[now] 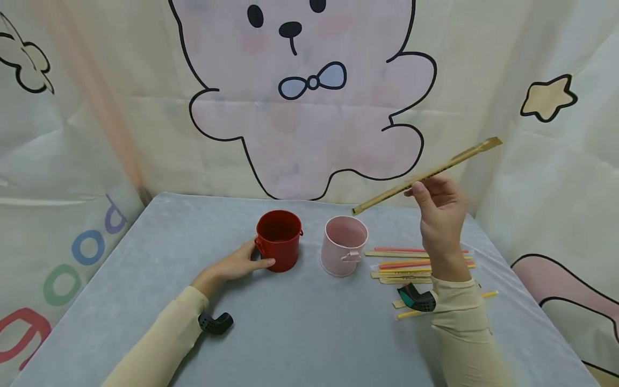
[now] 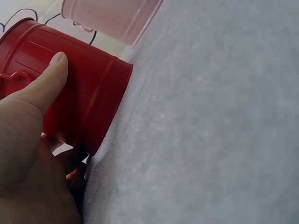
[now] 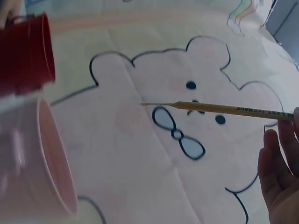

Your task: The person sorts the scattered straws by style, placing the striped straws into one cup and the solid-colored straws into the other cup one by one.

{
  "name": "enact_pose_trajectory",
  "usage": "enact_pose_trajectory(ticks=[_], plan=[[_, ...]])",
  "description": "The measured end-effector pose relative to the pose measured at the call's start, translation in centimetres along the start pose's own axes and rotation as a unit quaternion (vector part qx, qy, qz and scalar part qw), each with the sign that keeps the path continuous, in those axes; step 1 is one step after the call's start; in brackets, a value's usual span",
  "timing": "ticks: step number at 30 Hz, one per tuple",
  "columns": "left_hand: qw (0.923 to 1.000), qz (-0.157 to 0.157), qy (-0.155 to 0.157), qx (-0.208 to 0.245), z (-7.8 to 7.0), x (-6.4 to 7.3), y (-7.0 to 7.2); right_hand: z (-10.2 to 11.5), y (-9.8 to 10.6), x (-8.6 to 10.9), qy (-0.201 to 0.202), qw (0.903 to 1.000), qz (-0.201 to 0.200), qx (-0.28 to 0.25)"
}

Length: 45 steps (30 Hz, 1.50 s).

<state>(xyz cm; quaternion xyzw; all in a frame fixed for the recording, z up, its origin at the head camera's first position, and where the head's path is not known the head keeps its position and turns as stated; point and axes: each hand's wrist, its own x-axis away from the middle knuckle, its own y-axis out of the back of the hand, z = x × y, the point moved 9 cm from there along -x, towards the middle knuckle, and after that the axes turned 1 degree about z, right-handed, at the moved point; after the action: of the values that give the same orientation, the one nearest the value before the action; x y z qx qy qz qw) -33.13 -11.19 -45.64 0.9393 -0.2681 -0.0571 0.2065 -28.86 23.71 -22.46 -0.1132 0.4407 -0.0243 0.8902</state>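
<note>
My left hand (image 1: pixel 242 262) holds a small red metal bucket (image 1: pixel 279 242) from its left side, the thumb (image 2: pixel 57 74) lying along the front and the other fingers partly hidden behind. The bucket stands upright on the table. Just right of it, apart, stands a pink bucket (image 1: pixel 344 247) of like shape. My right hand (image 1: pixel 441 207) is raised and pinches a long thin stick in a gold wrapper (image 1: pixel 425 174), with dark print along it (image 3: pixel 252 112). The wrapped stick slants in the air, its lower left end above the pink bucket's rim.
Several thin wrapped sticks (image 1: pixel 403 263), orange, yellow and gold, lie on the right of the blue-grey cloth-covered table (image 1: pixel 290 333), partly behind my right forearm. A printed cloth backdrop (image 1: pixel 300 123) with a bear drawing hangs along the table's back edge.
</note>
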Motion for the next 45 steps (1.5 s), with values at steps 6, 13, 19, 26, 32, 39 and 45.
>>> enact_pose_trajectory(ticks=[6,13,19,26,32,39,45], plan=[[1.0000,0.007,0.004,0.005,0.3,-0.1,-0.7,-0.2,-3.2,1.8,-0.022,0.9989,0.026,0.032],[1.0000,0.004,0.002,0.002,0.2,0.0,0.0,-2.1,-5.6,3.1,-0.049,0.9966,0.061,0.026],[0.9998,0.013,0.012,-0.003,0.0,0.4,0.2,-3.7,-7.7,4.4,-0.079,0.9921,0.088,0.040],[0.9996,0.008,0.024,-0.014,0.0,0.4,0.7,-5.6,-10.2,6.1,-0.117,0.9778,0.135,0.110],[0.9998,0.000,0.008,-0.020,-0.1,-0.1,1.2,-7.0,-11.0,6.6,-0.149,0.9671,0.158,0.133],[0.9997,0.004,-0.012,-0.022,0.1,0.1,0.5,-8.2,-11.2,7.8,-0.181,0.9478,0.183,0.189],[0.9998,0.000,-0.011,-0.015,0.1,0.0,0.0,-8.2,-11.1,8.1,-0.177,0.9368,0.190,0.234]])
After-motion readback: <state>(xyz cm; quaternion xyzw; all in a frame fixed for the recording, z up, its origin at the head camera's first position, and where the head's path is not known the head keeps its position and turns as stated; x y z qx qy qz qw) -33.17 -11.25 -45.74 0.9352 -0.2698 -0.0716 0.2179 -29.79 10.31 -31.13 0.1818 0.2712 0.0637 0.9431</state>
